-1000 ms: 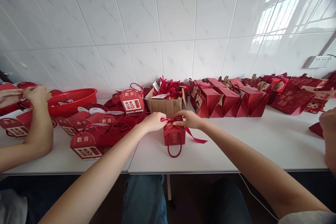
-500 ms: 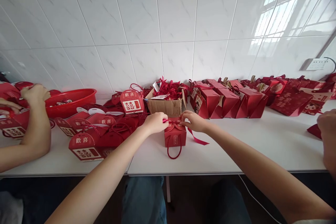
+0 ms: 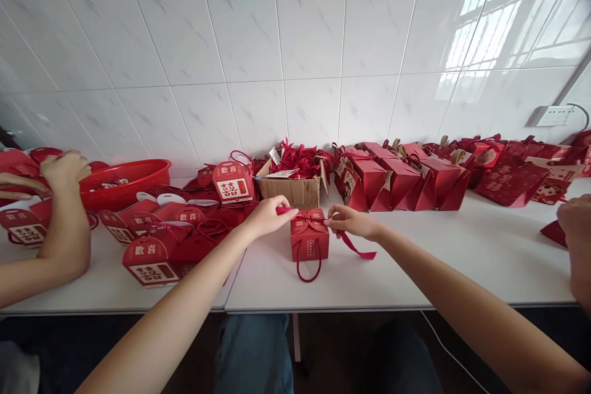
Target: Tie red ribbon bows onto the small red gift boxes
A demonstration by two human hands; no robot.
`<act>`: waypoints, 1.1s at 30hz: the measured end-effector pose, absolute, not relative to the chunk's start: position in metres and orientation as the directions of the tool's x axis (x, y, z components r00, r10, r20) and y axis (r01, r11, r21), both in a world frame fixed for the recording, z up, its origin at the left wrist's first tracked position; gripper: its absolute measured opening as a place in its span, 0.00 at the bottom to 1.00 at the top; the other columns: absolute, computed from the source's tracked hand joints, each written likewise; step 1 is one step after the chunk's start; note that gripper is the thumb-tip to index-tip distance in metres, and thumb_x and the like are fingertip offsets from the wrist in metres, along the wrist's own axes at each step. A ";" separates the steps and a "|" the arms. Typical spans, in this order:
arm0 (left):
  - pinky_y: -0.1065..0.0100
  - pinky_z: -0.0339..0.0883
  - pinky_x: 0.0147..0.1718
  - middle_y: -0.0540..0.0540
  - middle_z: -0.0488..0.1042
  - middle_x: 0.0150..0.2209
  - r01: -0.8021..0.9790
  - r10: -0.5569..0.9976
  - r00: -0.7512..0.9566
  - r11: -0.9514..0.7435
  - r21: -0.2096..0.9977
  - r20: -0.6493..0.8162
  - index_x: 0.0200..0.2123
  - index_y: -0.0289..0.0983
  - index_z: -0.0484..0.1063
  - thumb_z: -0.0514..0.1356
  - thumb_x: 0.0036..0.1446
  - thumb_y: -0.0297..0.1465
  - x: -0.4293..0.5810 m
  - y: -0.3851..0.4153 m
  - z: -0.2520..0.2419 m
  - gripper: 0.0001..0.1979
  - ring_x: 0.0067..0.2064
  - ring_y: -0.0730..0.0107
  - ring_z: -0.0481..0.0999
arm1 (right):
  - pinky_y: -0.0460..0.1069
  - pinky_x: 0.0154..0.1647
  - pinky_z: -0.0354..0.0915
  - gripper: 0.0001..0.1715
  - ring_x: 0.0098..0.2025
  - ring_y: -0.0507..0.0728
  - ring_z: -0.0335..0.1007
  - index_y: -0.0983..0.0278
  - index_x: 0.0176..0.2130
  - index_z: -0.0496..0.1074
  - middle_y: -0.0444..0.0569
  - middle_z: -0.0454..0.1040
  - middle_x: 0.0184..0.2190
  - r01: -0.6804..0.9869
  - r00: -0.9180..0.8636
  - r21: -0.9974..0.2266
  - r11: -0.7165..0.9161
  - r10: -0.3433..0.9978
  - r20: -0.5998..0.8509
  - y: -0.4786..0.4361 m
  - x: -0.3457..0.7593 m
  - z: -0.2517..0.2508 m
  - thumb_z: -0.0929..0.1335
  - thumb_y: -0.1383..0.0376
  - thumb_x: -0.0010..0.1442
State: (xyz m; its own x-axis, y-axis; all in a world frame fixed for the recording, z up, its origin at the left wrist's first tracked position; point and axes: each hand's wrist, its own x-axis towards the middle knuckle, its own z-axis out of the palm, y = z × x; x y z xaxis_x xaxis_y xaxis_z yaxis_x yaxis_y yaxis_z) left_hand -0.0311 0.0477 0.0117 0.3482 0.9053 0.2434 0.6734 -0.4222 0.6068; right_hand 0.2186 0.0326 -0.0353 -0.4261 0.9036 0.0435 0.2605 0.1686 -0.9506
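Centre, near the front edge of the white table (image 3: 462, 265): small red gift box (image 3: 309, 243), upright, with a cord handle hanging down its front. Across the box top: red ribbon (image 3: 357, 247), gathered at the middle. Just to the left of the box: left hand (image 3: 266, 215), clenched in a pinch on one ribbon end, holding it out sideways. Just to the right: right hand (image 3: 351, 222), fingers closed on the other ribbon length, with the loose tail lying on the table beyond. Behind the box: open cardboard carton (image 3: 290, 189) heaped with more red ribbons. Left of the carton: pile of flat red boxes (image 3: 170, 221) and a red basin (image 3: 127, 180). Right of the carton: row of standing red bags (image 3: 401, 178) along the tiled wall (image 3: 300, 43). Far left: a co-worker's hand (image 3: 64, 167), busy at other red boxes. Far right edge: another person's hand (image 3: 572, 221), beside a red scrap.
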 end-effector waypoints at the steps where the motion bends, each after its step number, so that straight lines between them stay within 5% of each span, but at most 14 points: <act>1: 0.69 0.55 0.28 0.52 0.69 0.24 0.633 0.909 0.330 -0.412 0.655 0.253 0.27 0.39 0.67 0.59 0.48 0.42 -0.035 0.049 0.015 0.12 0.28 0.68 0.66 | 0.48 0.28 0.63 0.22 0.22 0.50 0.65 0.63 0.34 0.60 0.40 0.68 0.21 0.209 -0.441 -0.967 0.148 0.897 0.042 0.030 0.224 -0.032 0.71 0.52 0.52; 8: 0.72 0.53 0.21 0.51 0.64 0.21 0.212 0.916 0.243 -0.370 0.904 0.318 0.21 0.38 0.58 0.53 0.49 0.31 -0.041 0.061 0.060 0.08 0.21 0.76 0.60 | 0.50 0.38 0.67 0.10 0.35 0.53 0.73 0.62 0.37 0.68 0.47 0.73 0.35 -0.139 -0.478 -0.985 0.102 0.864 0.157 0.019 0.256 0.018 0.67 0.58 0.56; 11: 0.70 0.63 0.28 0.50 0.67 0.24 0.021 0.905 0.232 -0.372 0.928 0.358 0.25 0.37 0.63 0.56 0.48 0.32 -0.030 0.058 0.078 0.06 0.28 0.73 0.69 | 0.52 0.42 0.68 0.13 0.43 0.56 0.73 0.60 0.42 0.71 0.48 0.73 0.45 -0.301 -0.453 -0.945 0.125 0.853 0.257 0.019 0.255 0.041 0.66 0.64 0.54; 14: 0.68 0.67 0.36 0.49 0.72 0.30 -0.109 0.896 0.181 -0.391 0.914 0.405 0.30 0.36 0.68 0.61 0.47 0.35 -0.015 0.055 0.088 0.09 0.34 0.71 0.73 | 0.50 0.40 0.68 0.16 0.43 0.56 0.75 0.60 0.44 0.72 0.49 0.73 0.49 -0.231 -0.375 -0.944 0.235 0.874 0.310 0.021 0.243 0.060 0.69 0.64 0.53; 17: 0.70 0.64 0.35 0.49 0.74 0.33 -0.165 0.896 0.113 -0.409 0.897 0.429 0.31 0.36 0.71 0.65 0.45 0.36 -0.001 0.056 0.092 0.11 0.35 0.72 0.73 | 0.46 0.29 0.65 0.15 0.30 0.52 0.74 0.65 0.34 0.73 0.49 0.77 0.37 -0.046 -0.194 -0.930 0.365 0.910 0.366 0.027 0.225 0.073 0.71 0.56 0.52; 21: 0.70 0.63 0.36 0.49 0.77 0.34 -0.191 0.898 0.062 -0.417 0.889 0.435 0.30 0.37 0.74 0.68 0.41 0.37 0.010 0.059 0.094 0.13 0.37 0.71 0.74 | 0.44 0.19 0.53 0.21 0.17 0.45 0.59 0.66 0.23 0.68 0.41 0.67 0.18 -0.002 -0.063 -0.890 0.457 0.888 0.456 0.038 0.205 0.088 0.72 0.52 0.50; 33: 0.67 0.65 0.40 0.45 0.79 0.35 -0.166 0.896 0.074 -0.421 0.892 0.437 0.32 0.35 0.77 0.70 0.38 0.40 0.015 0.056 0.100 0.18 0.40 0.65 0.76 | 0.45 0.21 0.50 0.20 0.19 0.45 0.51 0.66 0.25 0.71 0.39 0.60 0.16 -0.014 -0.146 -0.857 0.515 0.847 0.511 0.044 0.193 0.101 0.73 0.52 0.48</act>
